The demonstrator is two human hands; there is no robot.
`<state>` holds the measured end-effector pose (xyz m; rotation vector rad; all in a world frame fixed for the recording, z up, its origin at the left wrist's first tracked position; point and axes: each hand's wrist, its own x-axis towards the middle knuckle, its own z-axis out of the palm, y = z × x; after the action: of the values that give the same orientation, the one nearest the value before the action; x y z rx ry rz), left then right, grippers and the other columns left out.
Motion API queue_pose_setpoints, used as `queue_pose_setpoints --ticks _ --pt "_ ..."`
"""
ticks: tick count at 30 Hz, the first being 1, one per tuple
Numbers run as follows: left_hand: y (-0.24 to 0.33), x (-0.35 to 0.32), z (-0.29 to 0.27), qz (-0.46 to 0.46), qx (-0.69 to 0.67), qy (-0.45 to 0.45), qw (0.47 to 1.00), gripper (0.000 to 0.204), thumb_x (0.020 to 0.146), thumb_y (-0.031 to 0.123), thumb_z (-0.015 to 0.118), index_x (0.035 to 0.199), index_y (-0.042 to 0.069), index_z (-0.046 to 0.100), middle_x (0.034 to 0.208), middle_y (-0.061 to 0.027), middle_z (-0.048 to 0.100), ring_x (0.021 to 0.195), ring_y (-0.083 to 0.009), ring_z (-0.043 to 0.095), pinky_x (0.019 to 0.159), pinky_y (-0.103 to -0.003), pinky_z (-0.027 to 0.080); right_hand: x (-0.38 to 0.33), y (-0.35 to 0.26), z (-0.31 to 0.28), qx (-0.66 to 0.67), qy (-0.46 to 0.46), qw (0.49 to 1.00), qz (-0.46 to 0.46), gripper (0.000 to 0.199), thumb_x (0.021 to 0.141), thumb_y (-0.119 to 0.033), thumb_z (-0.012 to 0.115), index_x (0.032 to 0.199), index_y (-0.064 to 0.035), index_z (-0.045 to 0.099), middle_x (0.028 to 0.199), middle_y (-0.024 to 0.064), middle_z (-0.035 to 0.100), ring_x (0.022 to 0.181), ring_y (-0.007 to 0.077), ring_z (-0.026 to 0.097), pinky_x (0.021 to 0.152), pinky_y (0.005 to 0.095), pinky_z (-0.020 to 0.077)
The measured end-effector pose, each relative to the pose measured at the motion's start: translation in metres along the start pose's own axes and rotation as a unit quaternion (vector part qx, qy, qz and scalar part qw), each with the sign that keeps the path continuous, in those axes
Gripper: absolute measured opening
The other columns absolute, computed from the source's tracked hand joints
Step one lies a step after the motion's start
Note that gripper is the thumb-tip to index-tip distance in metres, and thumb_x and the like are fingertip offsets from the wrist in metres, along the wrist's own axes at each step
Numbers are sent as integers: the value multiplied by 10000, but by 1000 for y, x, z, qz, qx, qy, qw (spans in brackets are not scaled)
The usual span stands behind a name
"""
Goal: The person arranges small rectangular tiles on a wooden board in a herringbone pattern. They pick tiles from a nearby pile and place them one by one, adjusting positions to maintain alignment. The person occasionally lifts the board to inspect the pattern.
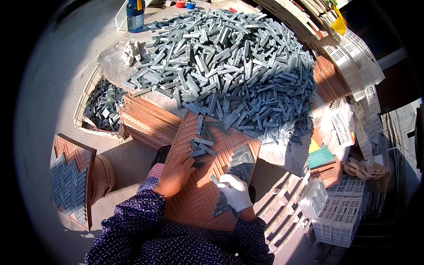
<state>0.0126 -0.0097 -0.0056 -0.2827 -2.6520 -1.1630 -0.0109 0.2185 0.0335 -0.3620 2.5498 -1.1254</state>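
while both forearms in patterned purple sleeves enter from below, the left hand (174, 174), bare, rests on the terracotta herringbone mould tray (194, 203) with fingers curled loosely beside a few loose grey tile strips (201, 148). the right hand (236, 192), in a white glove, has fingers closed on a grey strip (215, 179) over the row of laid strips (240, 161). beyond, the table (110, 62) carries a large heap of grey strips (234, 62); a blue bottle (135, 15) stands at its far edge.
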Motion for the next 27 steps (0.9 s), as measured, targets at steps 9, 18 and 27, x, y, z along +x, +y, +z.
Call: queue_pose_setpoints --ticks 9,18,27 --pt "15 -26 -11 13 23 -17 1000 257 771 81 640 1017 19 599 930 -121 564 868 -311 558 736 -388 476 -76 -13 44 -42 -23 998 41 163 840 -169 588 942 -42 584 872 156 621 821 341 607 723 409 491" --pt "28 -83 -20 -61 -32 -111 991 244 740 117 674 970 52 627 894 -120 607 842 -315 591 754 -396 495 -72 -13 55 -199 -7 978 -64 180 846 -241 593 922 -104 503 781 93 546 669 291 605 554 394 504" --pt "40 -87 -13 -39 -44 -142 988 272 739 107 699 988 41 614 922 -138 611 845 -312 602 727 -390 510 -68 -6 57 -211 35 976 -32 198 846 -255 599 924 -111 487 793 85 548 670 297 612 542 412 503"
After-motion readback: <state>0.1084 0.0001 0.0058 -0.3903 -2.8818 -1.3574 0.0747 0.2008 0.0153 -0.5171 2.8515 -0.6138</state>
